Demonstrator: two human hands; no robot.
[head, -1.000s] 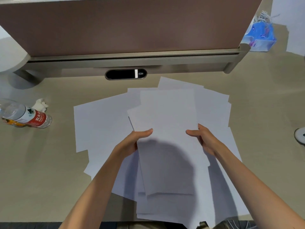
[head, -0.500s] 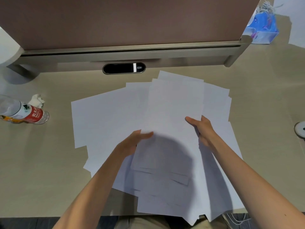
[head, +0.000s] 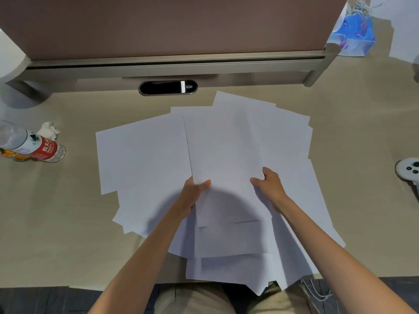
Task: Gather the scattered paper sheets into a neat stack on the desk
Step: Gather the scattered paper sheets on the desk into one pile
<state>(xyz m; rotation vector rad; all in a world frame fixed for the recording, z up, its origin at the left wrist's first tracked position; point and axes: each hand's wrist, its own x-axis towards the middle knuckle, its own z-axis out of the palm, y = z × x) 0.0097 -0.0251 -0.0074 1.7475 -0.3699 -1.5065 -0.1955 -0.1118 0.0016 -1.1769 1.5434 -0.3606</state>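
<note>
A person is sitting at a beige bench (head: 351,137), seen from above through a camera on their head. Both bare forearms are reaching forward over a loose spread of white paper sheets (head: 145,159) covering the middle of the bench. Some sheets are hanging over the near edge above the person's lap.

The left hand (head: 192,193) is gripping the left side of a small held bundle of sheets (head: 224,155), thumb lying on top and fingers hidden underneath. The right hand (head: 269,184) is gripping the bundle's right side, fingers curled around its edge. The bundle is lying over the other sheets, its far end pointing toward the far edge of the bench; whether it is lifted clear of them cannot be told.

At the far edge, a brown partition panel (head: 170,23) is standing on a grey metal rail, with a dark oval cable port (head: 167,87) just in front of it. Near the left edge, a clear plastic bottle (head: 31,146) with a red label is lying on its side, with a crumpled white tissue (head: 48,130) just beside it. At the right edge, a white controller (head: 408,169) is partly showing. A blue and white package (head: 354,35) is sitting at the far right corner.
</note>
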